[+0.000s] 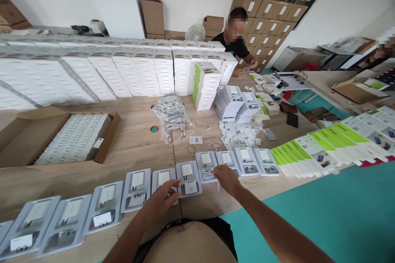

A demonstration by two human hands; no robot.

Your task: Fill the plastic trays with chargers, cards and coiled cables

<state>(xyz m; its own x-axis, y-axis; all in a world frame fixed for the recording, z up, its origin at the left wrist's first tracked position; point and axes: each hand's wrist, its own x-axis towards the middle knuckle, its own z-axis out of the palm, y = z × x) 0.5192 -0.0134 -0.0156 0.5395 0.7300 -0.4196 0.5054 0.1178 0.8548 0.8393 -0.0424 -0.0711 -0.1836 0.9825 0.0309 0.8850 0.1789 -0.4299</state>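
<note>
Right hand [227,178] pinches what looks like a white cable [207,173] at the tray's [199,164] lower recess, left hand [159,202] loosely spread near the neighbouring tray [195,172]; tucking coils flat below the rim probably seats best.

Black clothing [228,236] shows around the waist [188,244], and 2 forearms [268,222] are bare.

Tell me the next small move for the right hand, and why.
Probably settle the pale bundle into the near compartment of its tray with the right hand: that hand is at the bundle, and the two trays at the row's right end hold coiled cables there. Whether the bundle is a cable is hard to tell.
</note>
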